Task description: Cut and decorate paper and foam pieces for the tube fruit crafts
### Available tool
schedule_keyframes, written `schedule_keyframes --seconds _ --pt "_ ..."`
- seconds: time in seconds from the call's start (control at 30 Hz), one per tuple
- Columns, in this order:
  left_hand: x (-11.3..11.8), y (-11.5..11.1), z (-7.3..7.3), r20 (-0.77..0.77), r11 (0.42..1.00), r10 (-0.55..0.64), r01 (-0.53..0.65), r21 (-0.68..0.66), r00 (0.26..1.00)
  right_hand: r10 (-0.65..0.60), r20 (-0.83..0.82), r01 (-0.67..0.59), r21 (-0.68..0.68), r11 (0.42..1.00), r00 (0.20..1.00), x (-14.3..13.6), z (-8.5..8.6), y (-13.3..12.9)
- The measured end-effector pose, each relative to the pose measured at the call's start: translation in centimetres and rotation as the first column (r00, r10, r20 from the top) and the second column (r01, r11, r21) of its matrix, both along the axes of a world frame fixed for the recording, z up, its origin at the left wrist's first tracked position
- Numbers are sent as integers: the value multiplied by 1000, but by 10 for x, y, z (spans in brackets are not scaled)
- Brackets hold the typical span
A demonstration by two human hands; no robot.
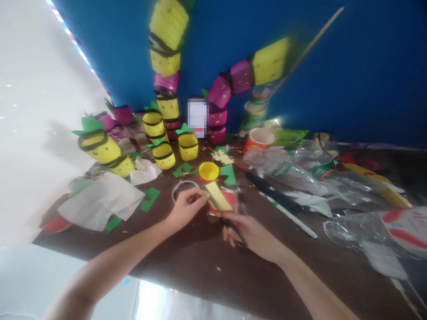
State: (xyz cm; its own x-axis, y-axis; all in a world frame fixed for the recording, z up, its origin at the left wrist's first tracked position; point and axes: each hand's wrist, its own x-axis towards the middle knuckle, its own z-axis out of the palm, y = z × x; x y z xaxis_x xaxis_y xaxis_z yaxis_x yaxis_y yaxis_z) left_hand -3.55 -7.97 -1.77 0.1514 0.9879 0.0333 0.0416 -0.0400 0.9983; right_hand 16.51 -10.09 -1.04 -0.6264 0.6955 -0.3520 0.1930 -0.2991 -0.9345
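My right hand (pixel 245 233) is closed round the dark handles of a pair of scissors (pixel 237 233), whose blades point up and left along a pale yellow strip of paper (pixel 218 196). With fingertips pinched together, my left hand (pixel 188 204) grips the left edge of that strip, near the blade tips; blur hides the exact contact. Under the strip lies a red, flat, square-looking item (pixel 231 200). A roll of clear tape (pixel 175 189) lies partly behind my left hand. Just beyond the strip stands a small yellow cup (pixel 209 171).
Yellow cups with faces and green paper leaves (pixel 163 155) stand at the back left. White paper (pixel 103 200) and green scraps (pixel 151 198) lie left. Plastic bottles (pixel 287 171), a white pen (pixel 290 215) and an orange cup (pixel 258 140) are on the right. Cup chains (pixel 167 62) rise against the blue wall.
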Motion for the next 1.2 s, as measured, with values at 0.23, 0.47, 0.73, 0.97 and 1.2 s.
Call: schedule_keyframes --seconds 0.23,0.47,0.73,0.97,1.2 --pt "0 1 0 15 1000 4 -3 -11 1000 -15 -22 15 -8 1000 1000 -1 -2 -3" --pt "0 1 -1 28 1000 -9 10 -19 1000 0 -8 0 8 1000 1000 -1 -1 -2" --pt "-1 1 4 30 1000 -16 16 -13 999 21 28 -21 11 1000 999 2 2 -1" --pt "-2 2 3 24 999 -34 34 -22 999 19 19 -19 12 1000 1000 1 1 0" --pt "-4 2 0 50 999 -48 49 -19 998 15 23 -15 -6 1000 1000 3 1 0"
